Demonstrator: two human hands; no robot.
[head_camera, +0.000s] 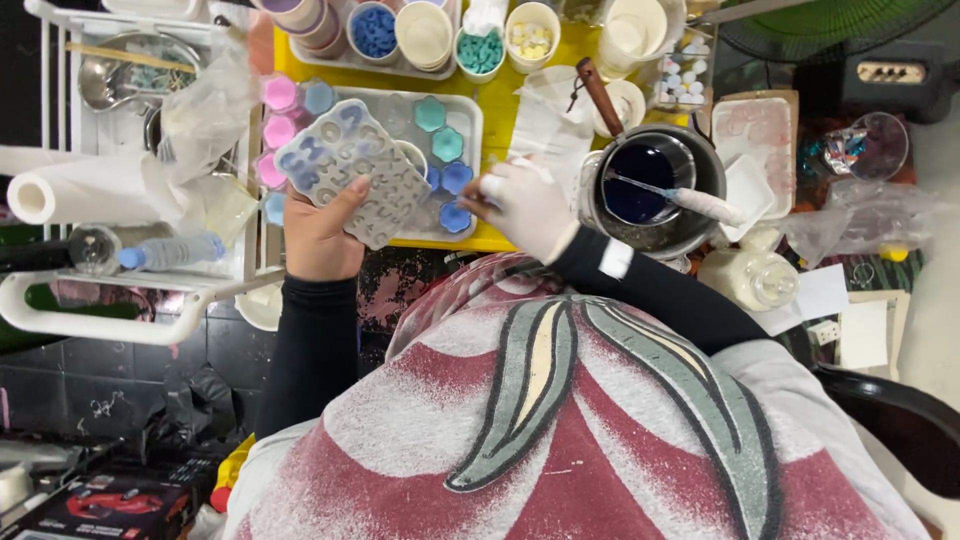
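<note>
The person's bare left hand (322, 232) grips a pale grey silicone mould (358, 170) of small letter-shaped cavities, thumb across its lower face, holding it tilted above the yellow table (500, 100). The right hand (527, 205), in a whitish glove, is closed around something small at its fingertips just beside the mould's right edge; what it pinches cannot be made out. Under the mould lies a clear tray (470, 115) carrying blue, teal and pink flower-shaped pieces. Just right of the gloved hand stands a metal pot (655, 185) of dark blue liquid with a wooden handle, a syringe (690, 200) resting across its rim. Farther back are cups of coloured pieces (480, 50), and a paper roll (80, 190) lies on the white rack to the left.
</note>
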